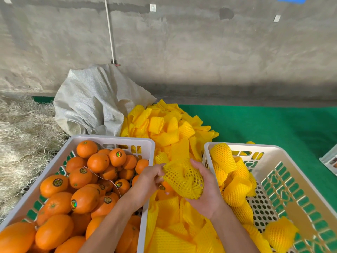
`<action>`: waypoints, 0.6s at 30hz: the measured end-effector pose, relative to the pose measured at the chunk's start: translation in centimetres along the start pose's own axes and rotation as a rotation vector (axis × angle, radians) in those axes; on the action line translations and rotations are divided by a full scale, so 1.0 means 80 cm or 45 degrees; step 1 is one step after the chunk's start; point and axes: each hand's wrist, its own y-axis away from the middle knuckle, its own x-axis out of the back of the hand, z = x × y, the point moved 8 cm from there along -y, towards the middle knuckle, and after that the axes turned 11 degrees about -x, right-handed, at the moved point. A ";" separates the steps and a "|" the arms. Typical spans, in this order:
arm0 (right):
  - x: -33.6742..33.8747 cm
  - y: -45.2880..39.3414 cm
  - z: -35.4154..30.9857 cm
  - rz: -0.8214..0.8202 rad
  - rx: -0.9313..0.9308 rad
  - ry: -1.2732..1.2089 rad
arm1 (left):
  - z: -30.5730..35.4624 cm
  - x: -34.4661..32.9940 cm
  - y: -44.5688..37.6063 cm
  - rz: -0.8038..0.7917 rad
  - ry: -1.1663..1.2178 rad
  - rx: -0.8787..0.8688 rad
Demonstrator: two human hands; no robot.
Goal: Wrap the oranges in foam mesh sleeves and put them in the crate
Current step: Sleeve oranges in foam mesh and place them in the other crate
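Between the two crates, the person's right hand (204, 190) cups a yellow mesh sleeve (184, 181), fingers curled round it, while the left hand (147, 181) has a grip pinching the sleeve's open edge. An orange (165, 186) peeks out beneath the sleeve. The left crate (102, 139) brims with bare oranges (80, 189); the right crate (273, 148) holds wrapped ones (235, 190). Loose sleeves (164, 128) lie heaped on the green tabletop (273, 125).
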 end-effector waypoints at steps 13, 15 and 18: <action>0.045 0.012 -0.043 0.710 0.649 0.585 | 0.012 0.004 0.002 -0.027 -0.283 -0.433; 0.038 0.007 -0.038 0.633 0.615 0.664 | 0.010 -0.007 0.006 0.000 -0.446 -0.480; 0.035 -0.005 -0.018 0.560 0.319 0.635 | 0.006 -0.004 0.003 0.016 -0.469 -0.413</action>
